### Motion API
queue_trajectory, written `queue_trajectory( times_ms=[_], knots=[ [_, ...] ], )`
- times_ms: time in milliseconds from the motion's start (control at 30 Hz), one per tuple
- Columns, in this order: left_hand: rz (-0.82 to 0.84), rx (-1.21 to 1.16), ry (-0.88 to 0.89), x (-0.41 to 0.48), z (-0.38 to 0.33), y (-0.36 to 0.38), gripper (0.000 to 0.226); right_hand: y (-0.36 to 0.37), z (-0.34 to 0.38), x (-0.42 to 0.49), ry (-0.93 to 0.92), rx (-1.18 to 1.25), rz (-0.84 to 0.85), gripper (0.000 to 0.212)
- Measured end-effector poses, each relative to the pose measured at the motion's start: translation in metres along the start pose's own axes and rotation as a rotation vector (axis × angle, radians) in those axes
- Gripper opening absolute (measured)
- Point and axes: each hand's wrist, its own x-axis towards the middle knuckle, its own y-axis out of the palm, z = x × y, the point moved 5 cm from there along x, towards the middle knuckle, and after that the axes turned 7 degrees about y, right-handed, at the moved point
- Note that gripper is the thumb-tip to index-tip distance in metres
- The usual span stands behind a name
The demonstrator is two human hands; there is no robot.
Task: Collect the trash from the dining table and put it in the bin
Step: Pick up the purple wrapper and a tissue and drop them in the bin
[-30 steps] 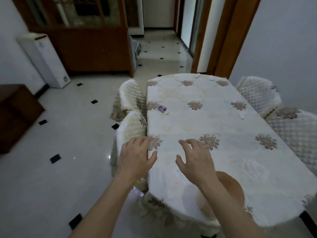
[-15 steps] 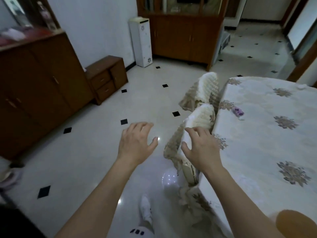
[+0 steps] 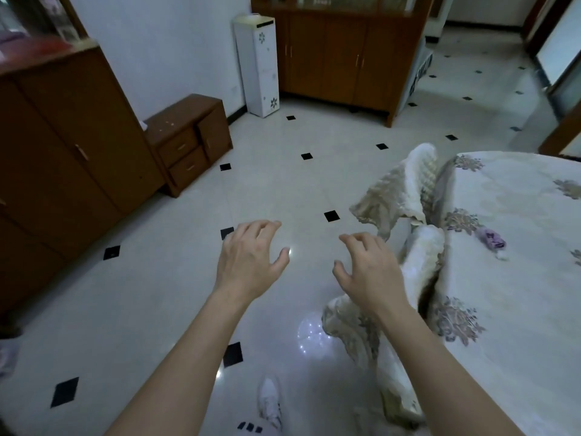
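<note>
Both hands empty: left hand (image 3: 250, 262) and right hand (image 3: 369, 272) hover over floor beside the dining table (image 3: 518, 278), fingers loosely spread. Purple wrapper (image 3: 491, 239) lies near its edge. Likely best: reach right, pinch it whole. No bin visible.

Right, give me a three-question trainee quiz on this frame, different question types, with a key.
1. True or false: the left hand holds trash.
2. The purple wrapper lies on: A) the floor B) the dining table C) the small drawer cabinet.
3. Fill in: the right hand hangs in front of a covered ____.

Key: 1 false, both hands are empty; 2 B; 3 chair.
</note>
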Motion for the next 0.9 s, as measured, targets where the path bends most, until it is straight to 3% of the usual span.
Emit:
queue_trajectory(
  times_ms=[200,433,900],
  knots=[
    [0.018,-0.001,0.056,0.090,0.066,0.015,0.045,0.036,0.034,0.101,0.029,-0.025,-0.047,0.040],
    [0.072,-0.040,0.111,0.170,0.102,0.043,0.047,0.074,0.025,0.170,0.111,-0.069,0.003,0.039],
    [0.133,-0.069,0.270,0.374,0.074,0.146,0.047,0.118,-0.085,0.334,0.287,-0.091,-0.037,0.039]
  ],
)
